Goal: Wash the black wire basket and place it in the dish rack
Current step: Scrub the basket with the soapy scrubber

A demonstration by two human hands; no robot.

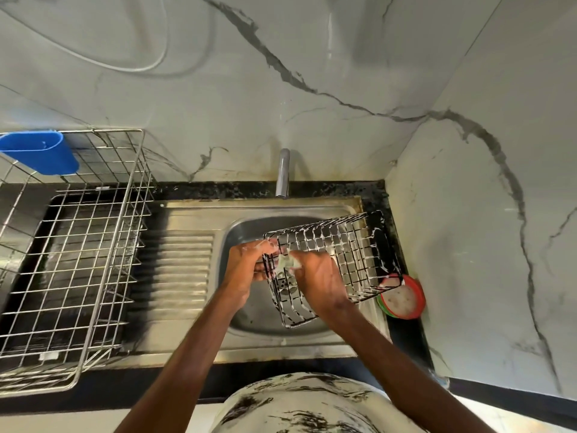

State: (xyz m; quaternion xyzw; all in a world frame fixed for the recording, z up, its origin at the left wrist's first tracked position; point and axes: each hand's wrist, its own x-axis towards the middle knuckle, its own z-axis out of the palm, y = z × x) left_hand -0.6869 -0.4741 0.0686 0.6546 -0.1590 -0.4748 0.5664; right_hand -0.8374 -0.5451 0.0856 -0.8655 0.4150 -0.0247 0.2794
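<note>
Marble walls (pixel 312 73), steel sink (pixel 184 260), basket (pixel 341 247)

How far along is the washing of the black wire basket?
Done: white suds already coat the black wire basket. In hand: the left hand grips its end over the sink while the right hand rubs a pale scrubber on the wires. Left: rinsing off the foam, then placing it in the dish rack.
</note>
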